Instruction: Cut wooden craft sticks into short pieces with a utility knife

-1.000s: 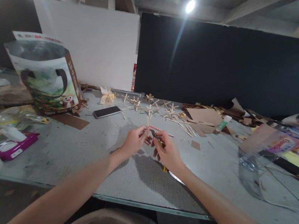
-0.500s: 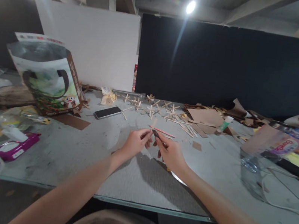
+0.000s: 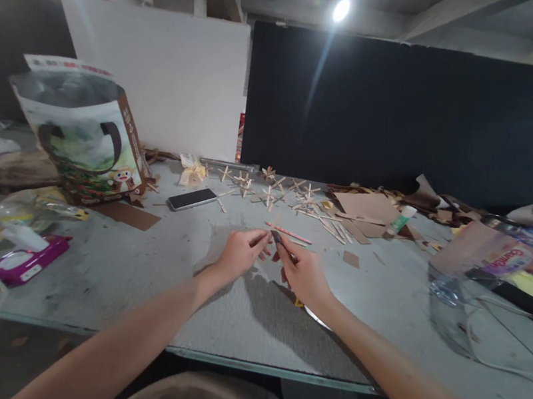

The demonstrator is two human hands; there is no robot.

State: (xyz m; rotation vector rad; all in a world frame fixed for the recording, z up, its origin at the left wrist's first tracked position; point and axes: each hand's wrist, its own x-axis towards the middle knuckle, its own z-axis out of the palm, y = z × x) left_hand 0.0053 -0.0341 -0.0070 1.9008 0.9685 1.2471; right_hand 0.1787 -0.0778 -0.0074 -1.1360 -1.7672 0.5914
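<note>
1. Left hand (image 3: pixel 239 251): thumb and forefinger are pinched on a thin wooden stick (image 3: pixel 275 220), which projects beyond the fingertips toward the far side.
2. Right hand (image 3: pixel 306 274): thumb and forefinger are closed on a small dark piece (image 3: pixel 276 235), positioned just beside the stick. Both hands are near each other, above the grey tabletop (image 3: pixel 124 265).
3. Far of the fingertips: a red-patterned rod (image 3: pixel 291 234) (pencil or straw; cannot tell which) lies crosswise. Star-shaped stick assemblies (image 3: pixel 268 196) lie farther off.
4. Hidden: the left fingers cover the stick's near end. The right forearm (image 3: pixel 392 366) covers part of a yellow-and-white item (image 3: pixel 299 302), which cannot be identified.
5. Indistinct: the stick is faint and blurred; contact between it and the dark piece cannot be confirmed.
6. Cut off: the right forearm and left forearm (image 3: pixel 137 341) leave the view at the near side.
</note>
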